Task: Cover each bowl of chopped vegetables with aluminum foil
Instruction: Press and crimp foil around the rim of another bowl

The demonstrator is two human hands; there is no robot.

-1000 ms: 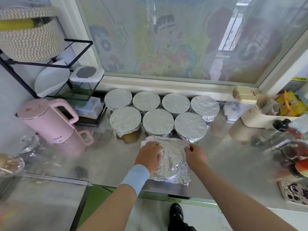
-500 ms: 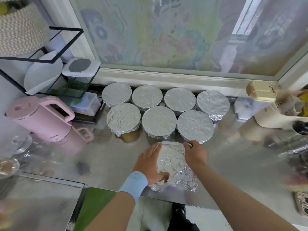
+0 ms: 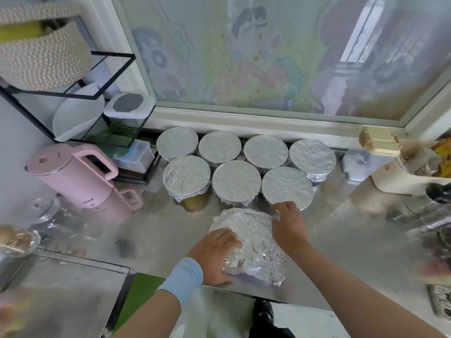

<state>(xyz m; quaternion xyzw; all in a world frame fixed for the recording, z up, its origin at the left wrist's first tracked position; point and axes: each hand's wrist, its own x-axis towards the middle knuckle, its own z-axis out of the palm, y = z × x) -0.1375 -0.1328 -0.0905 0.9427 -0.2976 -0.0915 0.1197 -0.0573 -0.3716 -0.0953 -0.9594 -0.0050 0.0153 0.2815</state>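
Foil sheet (image 3: pixel 251 235) crumpled over bowl (bowl itself hidden beneath), near edge of table (image 3: pixel 341 252), directly in front of person. Grip: left hand (image 3: pixel 214 252) wraps near-left side of foil; right hand (image 3: pixel 289 226) pinches far-right rim. Hands apart, one each side. Near skirt loose and flared, close to table edge. Risks: hard squeeze tears thin foil; uneven press slides bowl off near edge; right wrist nudges covered bowls (image 3: pixel 286 187) just behind.

Beneath left hand (image 3: pixel 214 254) and right hand (image 3: pixel 289 224), crumpled foil (image 3: pixel 253 240); covered bowls (image 3: pixel 236 182) behind
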